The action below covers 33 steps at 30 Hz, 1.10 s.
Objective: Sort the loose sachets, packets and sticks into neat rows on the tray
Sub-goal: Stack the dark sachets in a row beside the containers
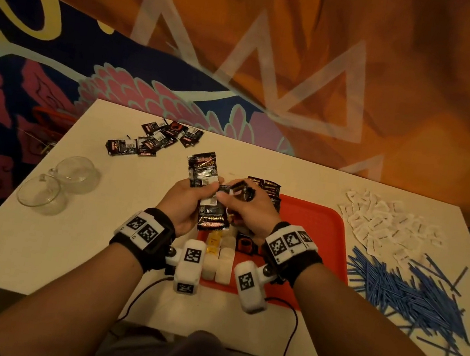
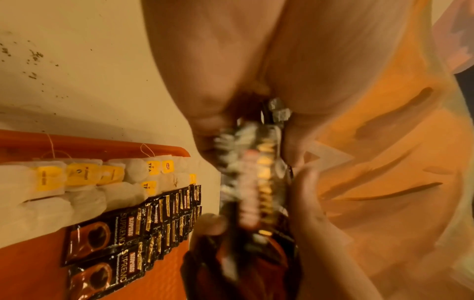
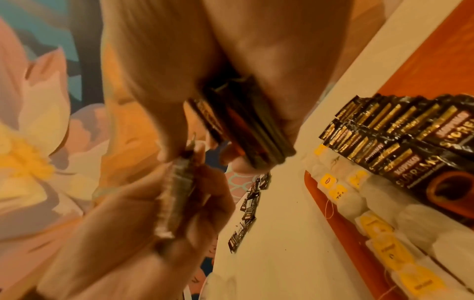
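Above the left end of the red tray [image 1: 317, 220] my left hand [image 1: 194, 199] grips a few black coffee sachets [image 1: 203, 173], fanned up and down. My right hand [image 1: 246, 207] pinches a small stack of the same black sachets [image 1: 240, 192] right beside them, its thumb touching the left hand's sachets. The right wrist view shows that stack [image 3: 246, 130] edge-on between thumb and fingers. On the tray lie rows of tea bags [image 2: 77, 178] with yellow tags and overlapping rows of coffee sachets [image 2: 120, 229]. The left wrist view blurs the held sachets [image 2: 254, 182].
Loose black sachets [image 1: 153, 141] lie scattered at the table's far left. Two glass cups [image 1: 59, 185] stand at the left. A heap of white sachets [image 1: 388, 225] and a pile of blue sticks [image 1: 405, 291] lie right of the tray. Cables hang over the near edge.
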Available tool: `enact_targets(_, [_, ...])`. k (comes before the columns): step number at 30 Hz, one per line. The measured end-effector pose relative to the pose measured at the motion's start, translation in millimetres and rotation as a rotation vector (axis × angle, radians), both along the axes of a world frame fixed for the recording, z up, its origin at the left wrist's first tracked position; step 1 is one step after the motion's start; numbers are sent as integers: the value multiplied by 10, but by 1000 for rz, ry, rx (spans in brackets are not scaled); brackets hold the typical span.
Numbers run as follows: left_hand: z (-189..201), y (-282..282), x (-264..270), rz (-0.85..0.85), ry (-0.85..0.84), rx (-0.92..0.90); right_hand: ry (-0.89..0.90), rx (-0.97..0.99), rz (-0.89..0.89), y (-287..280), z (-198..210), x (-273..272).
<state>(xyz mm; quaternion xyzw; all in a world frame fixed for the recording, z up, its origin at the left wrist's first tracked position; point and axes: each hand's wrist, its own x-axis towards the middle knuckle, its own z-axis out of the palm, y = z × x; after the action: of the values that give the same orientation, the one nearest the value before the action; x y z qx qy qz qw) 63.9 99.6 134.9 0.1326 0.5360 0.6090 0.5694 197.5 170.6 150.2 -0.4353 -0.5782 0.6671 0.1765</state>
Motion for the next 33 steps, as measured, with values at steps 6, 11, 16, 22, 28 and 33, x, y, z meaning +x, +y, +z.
enact_targets(6, [48,10,58,46,65,23,-167,191,74,-7,-48,-37])
enact_targets(11, [3,24,3,154,212,-63,-280,367,169,-30,-66,45])
enact_targets(16, [-35,-28,-74,233,67,-79,-33,599,-88,30,131,63])
enact_targets(22, [50,-77,-9,135,-235,-34,-95,1207,339,110,153,-13])
enact_targets(28, [45,-93,-21,41,-170,-28,-206,1381,493,92,3,33])
enact_targets(33, [-21,-92,3,55,-55,-61,3,612,12,13,-74,23])
